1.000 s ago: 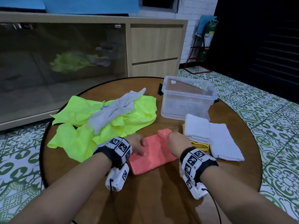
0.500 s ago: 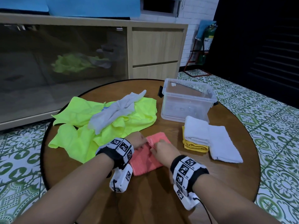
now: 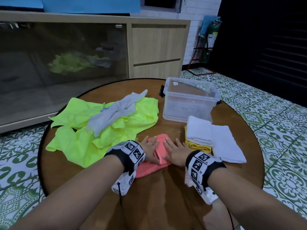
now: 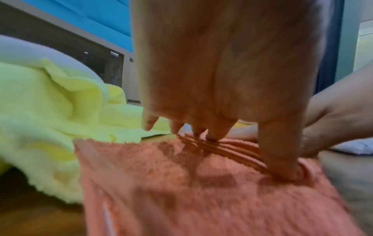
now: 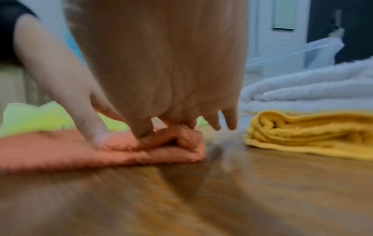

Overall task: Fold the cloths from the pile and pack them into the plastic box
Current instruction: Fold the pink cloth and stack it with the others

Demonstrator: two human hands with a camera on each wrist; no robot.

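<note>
Looking down from the head view, the left hand and the right hand lie flat, side by side, on the folded pink cloth at the near middle of the round wooden table. The fingers of both hands are straight and spread, pressing on the cloth and gripping nothing. To the left is the pile of lime-green cloths with a grey cloth on top. To the right, a folded white towel lies partly on a folded yellow cloth. The clear plastic box stands behind them, upright, without a lid.

In the left wrist view, the thumb and fingertips of the left hand press down on the layered edge of the pink cloth; the right hand touches it from the right side.

In the right wrist view, the right hand presses with its fingers on the fold of the pink cloth. The yellow cloth is near on the right, apart from the pink one, with the white towel on it.
</note>
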